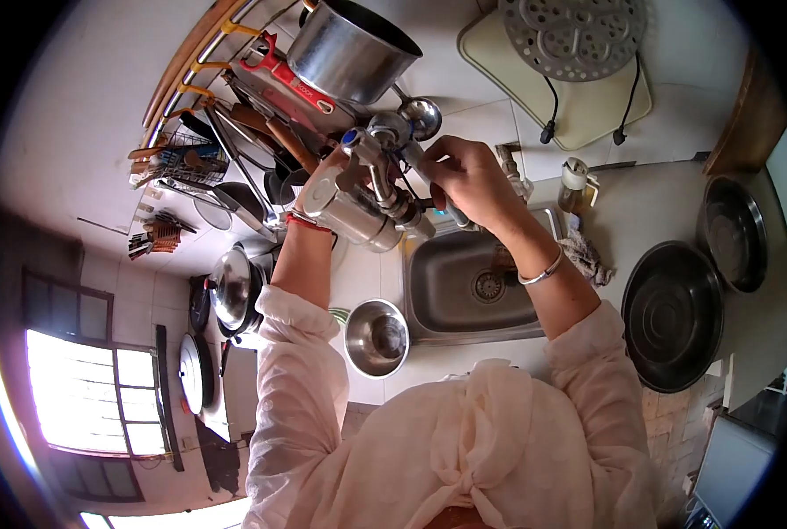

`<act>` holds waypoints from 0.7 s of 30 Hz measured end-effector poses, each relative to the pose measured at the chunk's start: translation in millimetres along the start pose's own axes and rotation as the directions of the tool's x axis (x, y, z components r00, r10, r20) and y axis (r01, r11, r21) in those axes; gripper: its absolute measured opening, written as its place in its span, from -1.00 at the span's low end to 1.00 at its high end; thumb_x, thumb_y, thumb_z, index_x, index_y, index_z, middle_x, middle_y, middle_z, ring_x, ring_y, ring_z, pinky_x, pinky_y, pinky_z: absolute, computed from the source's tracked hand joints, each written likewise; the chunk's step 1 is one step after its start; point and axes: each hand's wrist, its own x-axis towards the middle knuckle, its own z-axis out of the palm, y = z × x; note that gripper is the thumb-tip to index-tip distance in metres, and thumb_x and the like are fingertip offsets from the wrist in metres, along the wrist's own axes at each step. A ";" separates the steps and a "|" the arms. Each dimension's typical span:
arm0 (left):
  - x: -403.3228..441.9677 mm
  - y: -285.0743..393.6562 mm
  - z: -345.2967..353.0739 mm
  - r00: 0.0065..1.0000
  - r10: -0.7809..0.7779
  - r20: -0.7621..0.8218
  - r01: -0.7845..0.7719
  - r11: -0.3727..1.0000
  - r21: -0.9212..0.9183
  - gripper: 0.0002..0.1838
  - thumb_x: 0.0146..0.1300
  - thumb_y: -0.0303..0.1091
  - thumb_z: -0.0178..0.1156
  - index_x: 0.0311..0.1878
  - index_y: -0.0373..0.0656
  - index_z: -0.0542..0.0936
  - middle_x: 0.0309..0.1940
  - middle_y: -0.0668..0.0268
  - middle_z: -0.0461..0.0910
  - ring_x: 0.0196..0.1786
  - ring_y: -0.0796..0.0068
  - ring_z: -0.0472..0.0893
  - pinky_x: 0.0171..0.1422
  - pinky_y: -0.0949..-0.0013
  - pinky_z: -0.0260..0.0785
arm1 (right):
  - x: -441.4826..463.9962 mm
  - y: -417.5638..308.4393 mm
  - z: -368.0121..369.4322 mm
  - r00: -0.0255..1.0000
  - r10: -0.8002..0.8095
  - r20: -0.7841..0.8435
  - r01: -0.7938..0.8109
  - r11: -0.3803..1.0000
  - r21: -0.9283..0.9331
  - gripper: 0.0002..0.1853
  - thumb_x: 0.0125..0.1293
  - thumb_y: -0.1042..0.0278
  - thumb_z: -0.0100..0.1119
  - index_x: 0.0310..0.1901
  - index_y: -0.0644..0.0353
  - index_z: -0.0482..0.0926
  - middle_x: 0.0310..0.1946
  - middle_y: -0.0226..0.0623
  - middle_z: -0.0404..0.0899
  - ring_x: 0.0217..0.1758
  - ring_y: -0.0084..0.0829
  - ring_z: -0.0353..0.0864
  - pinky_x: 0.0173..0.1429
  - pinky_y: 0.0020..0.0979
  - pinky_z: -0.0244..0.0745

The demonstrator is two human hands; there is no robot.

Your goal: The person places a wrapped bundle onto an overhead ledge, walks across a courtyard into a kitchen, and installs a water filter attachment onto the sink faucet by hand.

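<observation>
A chrome faucet [380, 176] with a blue-marked knob rises in front of the tiled wall. Attached beside it is a silver cylindrical water filter [351, 212]. My left hand [324, 175], with a red band at the wrist, is closed against the filter's far side; most of its fingers are hidden behind it. Bent around a grey tube-shaped part [423, 166] of the faucet are the fingers of my right hand [471, 181], thumb and forefinger together. Below both hands lies the steel sink [464, 273], its drain showing.
A steel bowl [376, 339] stands left of the sink. Right of it are a glass dispenser [575, 185], a crumpled cloth [585, 256] and two dark basins [674, 316]. A pot [354, 53], red-handled tool [292, 79] and ladle [421, 117] hang above.
</observation>
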 end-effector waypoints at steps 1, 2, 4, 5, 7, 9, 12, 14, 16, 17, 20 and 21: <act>2.3 0.9 -1.0 1.000 -0.003 0.007 0.003 1.000 0.001 -0.67 0.26 -0.29 0.25 0.01 -0.29 0.57 -0.22 0.29 0.64 -0.17 0.49 0.62 -0.07 0.44 0.46 | 1.2 -0.2 2.6 1.000 -0.016 -0.001 0.016 1.000 -0.010 -0.88 0.31 0.46 0.16 -0.29 0.35 0.57 -0.64 -0.36 0.54 -0.63 -0.59 0.51 -0.51 -0.50 0.34; 4.5 0.7 -1.2 1.000 -0.008 0.013 0.008 1.000 0.000 -0.67 0.26 -0.29 0.25 0.01 -0.29 0.57 -0.21 0.28 0.64 -0.17 0.49 0.62 -0.07 0.43 0.46 | 2.6 -0.1 3.8 0.999 -0.034 0.000 0.034 0.999 -0.020 -0.88 0.31 0.46 0.17 -0.30 0.35 0.58 -0.63 -0.36 0.55 -0.61 -0.59 0.52 -0.49 -0.49 0.37; 7.4 1.2 -2.2 1.000 -0.016 0.023 0.016 1.000 -0.002 -0.67 0.27 -0.29 0.25 0.01 -0.29 0.57 -0.21 0.28 0.64 -0.17 0.48 0.62 -0.06 0.43 0.46 | 7.2 3.2 2.4 0.992 -0.123 -0.009 0.121 0.985 -0.123 -0.89 0.28 0.47 0.21 -0.32 0.35 0.60 -0.60 -0.36 0.57 -0.54 -0.61 0.54 -0.42 -0.49 0.40; 8.0 1.9 -2.1 0.999 -0.018 0.028 0.018 1.000 -0.004 -0.67 0.27 -0.29 0.24 0.02 -0.29 0.56 -0.20 0.27 0.64 -0.16 0.48 0.62 -0.06 0.42 0.46 | 9.1 4.8 1.5 0.986 -0.168 -0.008 0.164 0.971 -0.175 -0.89 0.27 0.48 0.22 -0.33 0.35 0.61 -0.59 -0.37 0.58 -0.50 -0.62 0.55 -0.39 -0.49 0.42; 8.3 1.9 -1.9 0.999 -0.020 0.030 0.020 1.000 -0.007 -0.67 0.27 -0.29 0.24 0.02 -0.29 0.56 -0.20 0.27 0.64 -0.16 0.47 0.62 -0.05 0.42 0.46 | 9.4 7.4 -2.1 0.977 -0.213 -0.015 0.204 0.951 -0.231 -0.90 0.25 0.48 0.26 -0.33 0.34 0.63 -0.56 -0.38 0.60 -0.45 -0.65 0.54 -0.33 -0.51 0.43; 7.6 -0.7 -0.4 0.999 -0.023 0.029 0.024 1.000 -0.015 -0.66 0.27 -0.29 0.23 0.03 -0.30 0.56 -0.19 0.26 0.63 -0.15 0.46 0.62 -0.05 0.41 0.46 | 9.4 11.5 -3.4 0.979 -0.202 -0.013 0.194 0.955 -0.225 -0.91 0.23 0.48 0.29 -0.31 0.33 0.65 -0.53 -0.38 0.62 -0.42 -0.67 0.53 -0.31 -0.52 0.43; 7.6 -4.2 0.8 0.999 -0.023 0.026 0.024 0.999 -0.033 -0.66 0.28 -0.29 0.23 0.04 -0.30 0.55 -0.18 0.25 0.63 -0.14 0.45 0.62 -0.04 0.40 0.46 | 9.9 18.1 0.6 0.985 -0.170 -0.021 0.165 0.974 -0.152 -0.90 0.22 0.46 0.31 -0.28 0.31 0.66 -0.50 -0.37 0.64 -0.41 -0.69 0.52 -0.31 -0.54 0.42; 7.5 -5.9 1.1 0.999 -0.024 0.027 0.025 0.999 -0.040 -0.65 0.28 -0.29 0.22 0.04 -0.30 0.55 -0.17 0.25 0.63 -0.14 0.44 0.62 -0.03 0.39 0.46 | 7.4 20.8 8.7 0.970 -0.233 -0.073 0.221 0.964 -0.146 -0.89 0.24 0.45 0.31 -0.27 0.31 0.67 -0.50 -0.38 0.64 -0.41 -0.70 0.51 -0.33 -0.52 0.41; 6.3 -7.5 1.3 0.999 -0.024 0.028 0.025 0.999 -0.047 -0.65 0.29 -0.29 0.22 0.05 -0.30 0.54 -0.17 0.24 0.63 -0.13 0.44 0.62 -0.03 0.38 0.46 | 5.0 14.2 10.2 0.950 -0.298 -0.097 0.253 0.912 -0.321 -0.87 0.17 0.41 0.35 -0.28 0.25 0.67 -0.51 -0.32 0.62 -0.47 -0.52 0.55 -0.35 -0.43 0.43; 6.6 -7.2 1.1 0.999 -0.024 0.029 0.026 0.998 -0.050 -0.65 0.29 -0.29 0.22 0.05 -0.30 0.54 -0.16 0.24 0.63 -0.13 0.43 0.62 -0.02 0.38 0.47 | 5.0 13.3 11.6 0.921 -0.374 -0.113 0.303 0.866 -0.398 -0.85 0.14 0.36 0.37 -0.30 0.22 0.67 -0.52 -0.27 0.61 -0.49 -0.41 0.58 -0.37 -0.37 0.43; 6.2 -8.0 -1.2 0.999 -0.028 0.031 0.030 0.998 -0.053 -0.65 0.29 -0.29 0.21 0.06 -0.31 0.53 -0.15 0.23 0.62 -0.12 0.42 0.62 -0.01 0.37 0.47 | 6.0 13.7 15.8 0.857 -0.501 -0.117 0.361 0.748 -0.556 -0.80 0.10 0.27 0.39 -0.31 0.17 0.64 -0.50 -0.21 0.61 -0.46 -0.18 0.62 -0.38 -0.24 0.46; 6.7 -8.8 -1.4 0.999 -0.031 0.032 0.033 0.998 -0.055 -0.64 0.29 -0.29 0.21 0.06 -0.31 0.53 -0.15 0.23 0.62 -0.12 0.42 0.62 -0.01 0.37 0.47 | 6.3 14.0 16.3 0.842 -0.528 -0.113 0.368 0.713 -0.597 -0.79 0.10 0.25 0.39 -0.31 0.17 0.63 -0.48 -0.20 0.61 -0.44 -0.13 0.62 -0.37 -0.21 0.47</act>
